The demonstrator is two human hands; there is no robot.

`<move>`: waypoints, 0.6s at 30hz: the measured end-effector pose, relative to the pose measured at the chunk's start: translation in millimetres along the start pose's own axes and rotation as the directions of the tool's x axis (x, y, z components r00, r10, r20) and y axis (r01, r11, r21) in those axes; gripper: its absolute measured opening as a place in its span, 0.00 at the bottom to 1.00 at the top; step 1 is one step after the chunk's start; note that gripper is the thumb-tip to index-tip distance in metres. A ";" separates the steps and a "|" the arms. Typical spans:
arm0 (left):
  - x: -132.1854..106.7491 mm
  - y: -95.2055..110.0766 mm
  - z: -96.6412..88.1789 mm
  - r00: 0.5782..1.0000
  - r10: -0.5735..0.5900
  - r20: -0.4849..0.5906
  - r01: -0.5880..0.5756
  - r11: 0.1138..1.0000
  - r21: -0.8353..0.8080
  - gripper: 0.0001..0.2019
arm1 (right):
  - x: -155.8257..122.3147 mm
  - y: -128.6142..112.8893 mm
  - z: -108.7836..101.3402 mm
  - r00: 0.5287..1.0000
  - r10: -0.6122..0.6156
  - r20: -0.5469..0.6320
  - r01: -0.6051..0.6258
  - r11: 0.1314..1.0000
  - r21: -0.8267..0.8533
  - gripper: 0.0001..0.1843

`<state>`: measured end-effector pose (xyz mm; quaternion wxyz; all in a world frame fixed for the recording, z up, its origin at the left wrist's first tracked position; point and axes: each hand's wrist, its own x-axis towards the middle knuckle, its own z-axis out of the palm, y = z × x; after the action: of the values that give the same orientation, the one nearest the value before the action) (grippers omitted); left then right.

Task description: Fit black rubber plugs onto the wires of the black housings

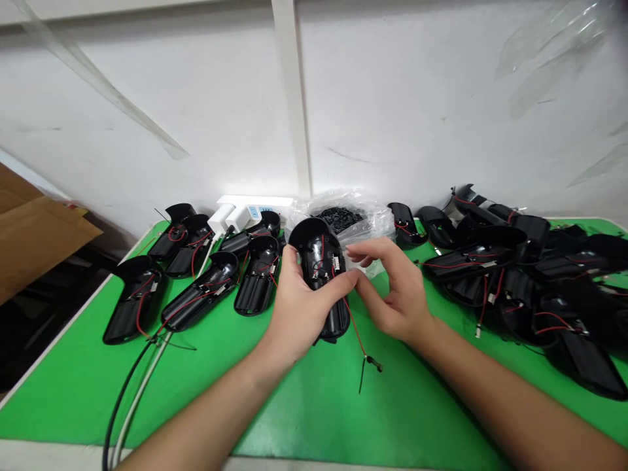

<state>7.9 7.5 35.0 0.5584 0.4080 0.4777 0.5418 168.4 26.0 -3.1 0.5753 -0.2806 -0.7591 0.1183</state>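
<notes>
My left hand (299,314) grips a black plastic camera-style housing (321,268), held upright and tilted, with its hollow side facing me. Red wires and small circuit parts sit inside it. My right hand (392,288) hovers beside the housing's right edge, fingers curved and apart, with nothing visible in them. A thin red wire (356,333) hangs from the housing to a small black connector (371,363) on the green mat (294,412). Several similar wired housings (260,275) lie to the left, and a heap of them (530,281) lies to the right.
Behind my hands are a clear plastic bag of small black parts (338,219) and a white power strip (255,209) with white plug adapters (226,219). Black and white cables (132,399) cross the mat's left corner. Cardboard (29,229) stands beyond the left edge, and a white wall (147,98) rises behind.
</notes>
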 end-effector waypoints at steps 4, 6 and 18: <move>5.0 19.3 0.4 0.998 0.067 0.003 -0.067 0.983 0.172 0.16 | 0.9 1.2 -0.4 1.000 0.011 -0.014 -0.012 0.999 -0.040 0.19; 11.6 36.7 -7.3 0.994 0.105 -0.017 -0.094 0.941 0.324 0.15 | 1.3 1.2 -0.5 1.000 0.010 -0.012 -0.011 0.999 -0.045 0.18; 41.6 119.6 -141.7 0.941 0.231 -0.247 0.283 -0.133 0.950 0.45 | 2.5 4.8 1.0 0.997 0.033 -0.068 -0.045 0.983 -0.178 0.12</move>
<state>-157.9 49.6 117.7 -0.0225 0.5775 0.8149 0.0434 168.3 31.6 -3.9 0.5695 -0.3499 -0.7421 0.0513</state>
